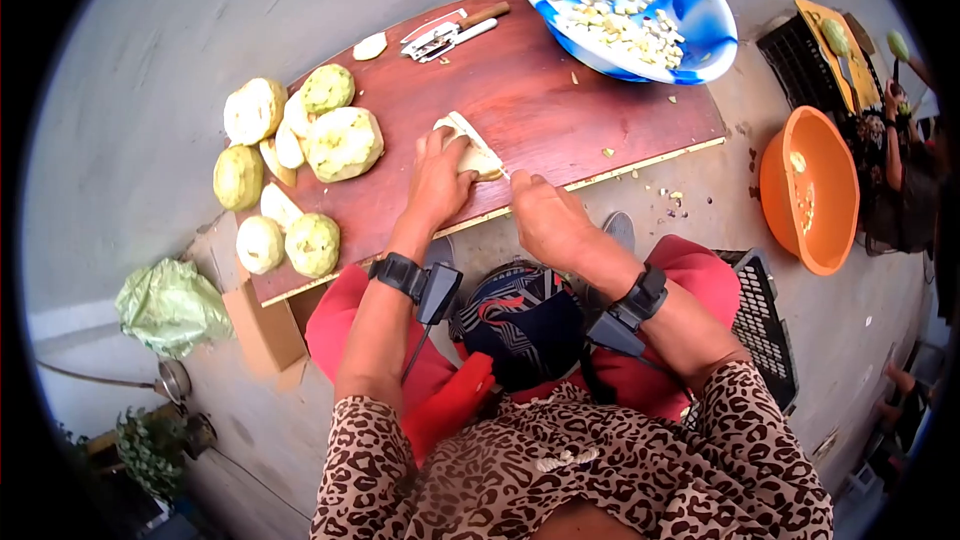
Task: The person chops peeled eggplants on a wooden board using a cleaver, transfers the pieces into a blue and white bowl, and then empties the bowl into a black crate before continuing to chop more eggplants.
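Note:
My left hand (440, 175) presses a pale, flat-cut vegetable piece (478, 152) onto the red-brown board (620, 105) near its front edge. My right hand (548, 215) is closed just right of that piece, round a tool whose handle is hidden; a thin light blade shows between the fist and the piece. Several peeled pale-green vegetables (343, 144) and a few cut wedges lie on the board's left part. A peeler (440, 40) and a wooden-handled knife (487, 14) rest near the back edge, beside a small pale slice (370, 46).
A blue-and-white basin (640, 15) with diced pieces stands at the board's back right. An orange basin (812, 190) is on the floor at right, near another person's arm (893, 140). A black crate (760, 320) stands by the right knee, a green bag (172, 307) at left.

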`<state>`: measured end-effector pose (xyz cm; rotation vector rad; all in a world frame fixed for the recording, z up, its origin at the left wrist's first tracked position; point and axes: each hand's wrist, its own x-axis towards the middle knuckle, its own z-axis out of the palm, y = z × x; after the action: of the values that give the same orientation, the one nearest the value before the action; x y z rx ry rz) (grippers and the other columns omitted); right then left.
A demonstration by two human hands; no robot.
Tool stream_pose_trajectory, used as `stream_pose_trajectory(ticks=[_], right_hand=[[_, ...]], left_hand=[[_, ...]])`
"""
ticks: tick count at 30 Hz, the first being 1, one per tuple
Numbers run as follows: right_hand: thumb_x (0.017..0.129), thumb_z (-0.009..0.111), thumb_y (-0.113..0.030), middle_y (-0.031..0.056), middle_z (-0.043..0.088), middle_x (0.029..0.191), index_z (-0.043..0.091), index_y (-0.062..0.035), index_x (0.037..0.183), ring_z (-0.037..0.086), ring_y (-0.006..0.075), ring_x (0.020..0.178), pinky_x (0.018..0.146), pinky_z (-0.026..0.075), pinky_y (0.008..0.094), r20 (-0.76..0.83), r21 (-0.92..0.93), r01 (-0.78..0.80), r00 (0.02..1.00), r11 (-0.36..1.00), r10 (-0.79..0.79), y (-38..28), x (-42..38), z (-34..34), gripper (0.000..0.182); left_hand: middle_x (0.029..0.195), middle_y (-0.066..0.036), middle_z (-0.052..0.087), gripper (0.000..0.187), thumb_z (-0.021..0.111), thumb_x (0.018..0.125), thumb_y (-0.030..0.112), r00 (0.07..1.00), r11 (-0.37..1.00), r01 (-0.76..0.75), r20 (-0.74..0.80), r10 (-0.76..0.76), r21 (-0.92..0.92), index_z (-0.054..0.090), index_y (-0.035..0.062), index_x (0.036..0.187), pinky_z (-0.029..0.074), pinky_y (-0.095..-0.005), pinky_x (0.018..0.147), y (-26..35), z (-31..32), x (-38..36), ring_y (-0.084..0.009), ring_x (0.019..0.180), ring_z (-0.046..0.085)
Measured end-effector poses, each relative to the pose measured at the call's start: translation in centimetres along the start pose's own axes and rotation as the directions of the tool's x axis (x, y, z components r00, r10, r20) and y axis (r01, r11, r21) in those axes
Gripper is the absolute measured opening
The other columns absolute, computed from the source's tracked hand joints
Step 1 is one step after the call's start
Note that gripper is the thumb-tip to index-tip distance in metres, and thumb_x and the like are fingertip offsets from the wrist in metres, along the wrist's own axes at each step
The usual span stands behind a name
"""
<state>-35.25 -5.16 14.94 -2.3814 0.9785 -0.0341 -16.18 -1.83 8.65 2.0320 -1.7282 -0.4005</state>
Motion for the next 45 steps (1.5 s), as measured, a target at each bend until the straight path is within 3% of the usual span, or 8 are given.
stream_pose_trajectory(ticks=[4,7,16,19,25,31,37,45], right_hand=[[0.079,0.055,0.0,0.0275,0.062,0.092,0.048,0.0049,0.097,0.066,0.04,0.084,0.072,0.055,0.0443,0.04,-0.017,0.015,0.999,1.0,-0.015,-0.4,-0.2,-0.2,0.02],[0.073,0.054,0.006,0.0293,0.059,0.091,0.045,0.0064,0.097,0.063,0.0443,0.083,0.073,0.053,0.0469,0.028,0.053,0.011,1.0,0.999,-0.012,-0.4,-0.1,0.0,0.026],[0.074,0.055,0.005,0.0307,0.061,0.089,0.047,0.0068,0.095,0.064,0.0437,0.083,0.073,0.053,0.0452,0.068,0.069,0.004,0.998,0.998,-0.009,-1.0,0.5,-1.0,0.023],[0.08,0.053,0.001,0.0291,0.063,0.09,0.048,0.007,0.098,0.066,0.04,0.086,0.074,0.055,0.0434,0.157,-0.012,-0.011,0.987,1.0,0.012,-1.1,0.9,-1.7,0.02],[0.077,0.052,0.005,0.0323,0.061,0.085,0.046,0.0067,0.091,0.064,0.0448,0.081,0.071,0.053,0.0465,0.13,0.021,-0.03,0.991,0.999,0.027,-0.6,1.3,-1.1,0.016],[0.08,0.051,0.002,0.0291,0.063,0.092,0.046,0.0054,0.101,0.065,0.0429,0.087,0.075,0.053,0.0476,0.094,-0.021,-0.04,0.995,0.999,0.042,1.2,2.5,3.1,0.022],[0.081,0.05,0.0,0.0295,0.061,0.095,0.044,0.0042,0.1,0.063,0.0445,0.087,0.077,0.051,0.0486,0.038,0.051,-0.045,0.998,0.998,0.043,2.1,2.1,3.9,0.02],[0.084,0.05,-0.002,0.0298,0.06,0.091,0.043,0.0034,0.096,0.062,0.046,0.081,0.072,0.05,0.0509,-0.059,0.054,-0.019,0.998,0.998,0.022,1.5,1.4,3.7,0.015]], left_hand=[[0.134,-0.019,0.044,0.048,0.072,0.073,0.008,1.0,1.0,0.003,0.018,-0.003,0.005,0.058,0.0003,0.118,0.037,-0.0425,0.103,0.2,-0.1,0.1,-0.0385,0.123,0.039],[0.133,-0.019,0.045,0.045,0.072,0.073,0.008,1.0,1.0,0.001,0.018,-0.002,0.016,0.059,0.0004,0.115,0.037,-0.0434,0.102,0.0,0.1,0.2,-0.0391,0.121,0.039],[0.134,-0.017,0.045,0.048,0.072,0.073,0.007,1.0,1.0,0.013,0.024,-0.013,0.005,0.058,0.0013,0.119,0.037,-0.0415,0.103,0.4,-0.3,0.1,-0.0375,0.123,0.038],[0.133,-0.017,0.045,0.048,0.072,0.073,0.007,1.0,1.0,0.007,0.024,-0.007,0.0,0.058,0.0018,0.119,0.038,-0.0415,0.103,0.2,-0.3,0.1,-0.0373,0.123,0.038],[0.133,-0.016,0.046,0.048,0.072,0.073,0.007,1.0,1.0,-0.009,-0.011,0.009,-0.026,0.059,0.0029,0.119,0.039,-0.0422,0.102,0.0,-0.1,-0.1,-0.0373,0.123,0.039],[0.132,-0.019,0.046,0.049,0.074,0.073,0.009,1.0,1.0,-0.01,-0.025,0.009,-0.026,0.058,0.0014,0.119,0.035,-0.0426,0.105,-0.5,0.4,-0.2,-0.0381,0.124,0.038],[0.134,-0.017,0.046,0.053,0.074,0.074,0.011,1.0,1.0,0.013,-0.009,-0.013,-0.01,0.057,0.0025,0.123,0.035,-0.0413,0.106,-0.5,0.3,-0.4,-0.0367,0.125,0.038],[0.127,-0.014,0.049,0.048,0.074,0.074,0.013,0.997,0.999,-0.011,-0.079,0.008,-0.038,0.057,0.0024,0.118,0.041,-0.0408,0.1,-0.7,0.2,-0.9,-0.0352,0.121,0.043]])
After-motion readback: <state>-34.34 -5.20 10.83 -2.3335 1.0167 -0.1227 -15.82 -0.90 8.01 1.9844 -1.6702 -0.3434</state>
